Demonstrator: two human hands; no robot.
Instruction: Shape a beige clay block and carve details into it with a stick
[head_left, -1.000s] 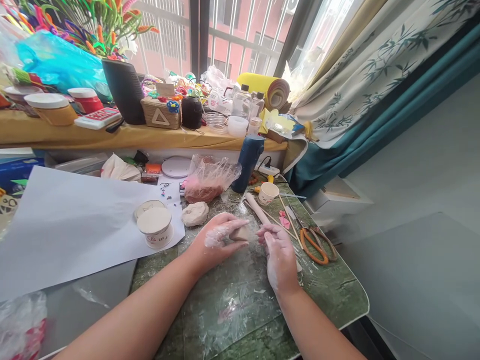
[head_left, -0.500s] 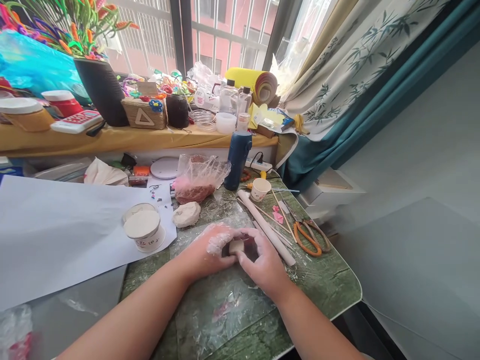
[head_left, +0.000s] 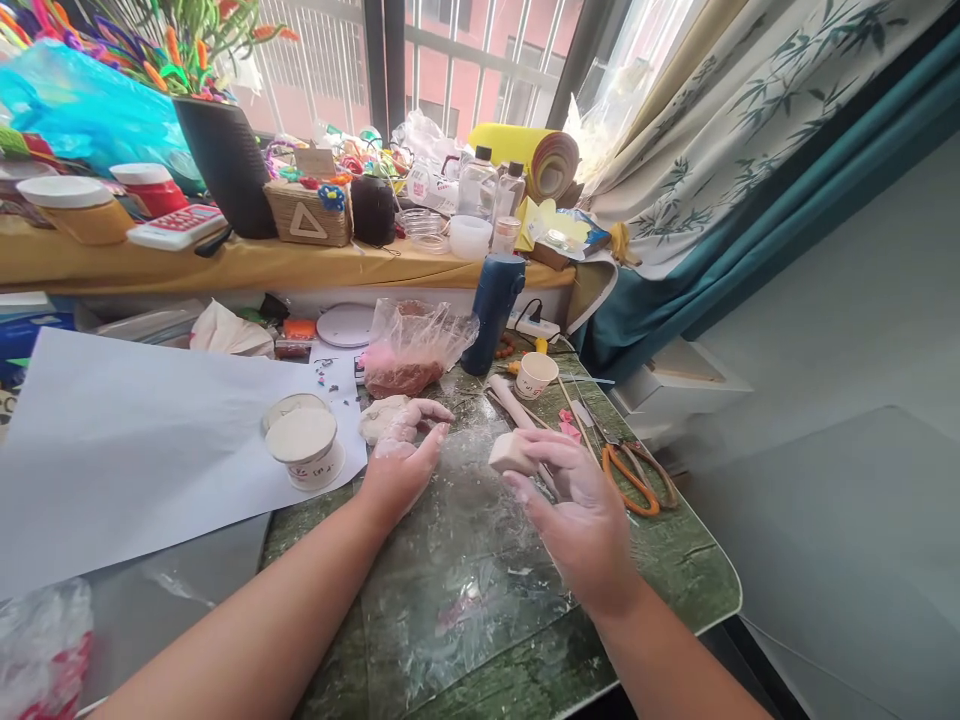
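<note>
A small pale block of clay (head_left: 510, 454) sits between the thumb and fingers of my right hand (head_left: 585, 510), held above the plastic sheet (head_left: 472, 540). Powder whitens those fingers. My left hand (head_left: 405, 450) is open, with its fingers apart and pointing right, and holds nothing that I can see. It overlaps a larger pale lump of clay (head_left: 375, 417); whether it touches the lump I cannot tell. Behind my right hand lies a pale rolling pin (head_left: 512, 403), partly hidden.
Paper cups (head_left: 304, 450) stand on white paper (head_left: 150, 430) at left, and another cup (head_left: 537, 374) stands farther back. Scissors (head_left: 637, 480) lie near the right edge. A bag of reddish material (head_left: 409, 370) and a blue bottle (head_left: 493, 315) stand behind.
My hands have parted. The left moved left and up to the larger clay lump; the right moved right, carrying the small clay block. The view has shifted slightly.
</note>
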